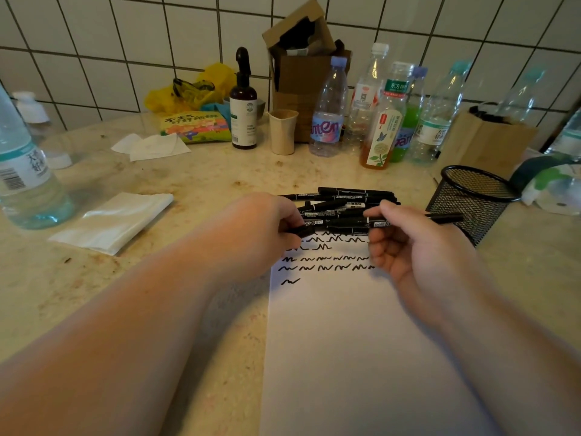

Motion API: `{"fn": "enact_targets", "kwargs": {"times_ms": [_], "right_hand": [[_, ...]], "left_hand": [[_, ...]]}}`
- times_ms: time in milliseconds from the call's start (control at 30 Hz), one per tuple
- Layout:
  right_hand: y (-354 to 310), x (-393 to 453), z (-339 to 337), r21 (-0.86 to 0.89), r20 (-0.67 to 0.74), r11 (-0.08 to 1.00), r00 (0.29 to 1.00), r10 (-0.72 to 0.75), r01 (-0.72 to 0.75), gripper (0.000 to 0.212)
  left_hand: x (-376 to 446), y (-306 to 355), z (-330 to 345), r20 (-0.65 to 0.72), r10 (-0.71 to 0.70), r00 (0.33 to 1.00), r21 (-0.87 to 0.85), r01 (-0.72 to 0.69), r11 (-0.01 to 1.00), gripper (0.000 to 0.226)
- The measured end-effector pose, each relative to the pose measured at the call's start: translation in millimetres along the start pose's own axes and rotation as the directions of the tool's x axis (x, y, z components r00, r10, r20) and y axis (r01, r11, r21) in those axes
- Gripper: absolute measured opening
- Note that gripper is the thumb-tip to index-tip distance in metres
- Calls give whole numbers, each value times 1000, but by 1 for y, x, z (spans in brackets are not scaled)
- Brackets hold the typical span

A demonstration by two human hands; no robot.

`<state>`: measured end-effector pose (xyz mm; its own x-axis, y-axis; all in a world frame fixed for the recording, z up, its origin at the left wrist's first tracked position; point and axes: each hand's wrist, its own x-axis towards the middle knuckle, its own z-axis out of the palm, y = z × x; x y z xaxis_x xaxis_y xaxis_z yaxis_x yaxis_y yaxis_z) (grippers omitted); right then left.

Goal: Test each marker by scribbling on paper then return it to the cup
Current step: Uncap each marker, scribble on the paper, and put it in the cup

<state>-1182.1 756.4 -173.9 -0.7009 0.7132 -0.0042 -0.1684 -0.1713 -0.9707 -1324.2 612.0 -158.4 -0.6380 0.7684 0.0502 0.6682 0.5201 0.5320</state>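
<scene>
A white sheet of paper (pixel 352 341) lies on the counter, its top part covered with several rows of black scribbles (pixel 327 262). At the sheet's far end lies a pile of black markers (pixel 349 198). My right hand (pixel 412 247) grips one black marker (pixel 440 219) near its middle, held level above the paper. My left hand (pixel 261 228) pinches the marker's other end, or its cap (pixel 301 230); I cannot tell which. A black mesh cup (pixel 471 199) stands just right of the pile and looks empty.
Several plastic bottles (pixel 377 108), a brown spray bottle (pixel 242 105), a beige cup (pixel 283 132) and cardboard boxes (pixel 301 58) line the tiled wall. A folded plastic bag (pixel 116 220) and a large water bottle (pixel 25 171) sit at the left.
</scene>
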Motion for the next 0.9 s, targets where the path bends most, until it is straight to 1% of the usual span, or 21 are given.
{"fn": "enact_targets", "kwargs": {"times_ms": [100,167,267,333,400,667,833,900], "right_hand": [[-1,-1,1,26,32,999,999,31,-32,31],[-1,-1,2,31,22,999,999,24,-25,30],[-2,-1,3,26,-1,999,1000,19,-19,21],[-2,-2,3,9,-2,1000,1000,20,-20,15],[-3,-2,4,-7,6,1000,1000,15,-15,13],[-3,-4,4,-74,55,997,998,-12,16,14],[0,-5,2,-81,84,997,996,14,-7,15],[0,-7,2,-79,102,997,995,20,-12,21]], "left_hand": [[-1,2,0,4,1,1000,4,-1,1000,14],[-1,2,0,4,16,1000,-1,-16,1000,13],[-2,1,0,-8,37,999,-8,-37,999,13],[-2,0,0,-23,61,998,-8,-61,998,13],[-3,0,-1,-29,83,996,-13,-84,996,11],[-9,11,-2,4,113,994,-8,-113,994,10],[-13,16,-1,31,112,993,-63,-110,992,15],[-13,16,-1,43,102,994,-90,-98,991,18]]}}
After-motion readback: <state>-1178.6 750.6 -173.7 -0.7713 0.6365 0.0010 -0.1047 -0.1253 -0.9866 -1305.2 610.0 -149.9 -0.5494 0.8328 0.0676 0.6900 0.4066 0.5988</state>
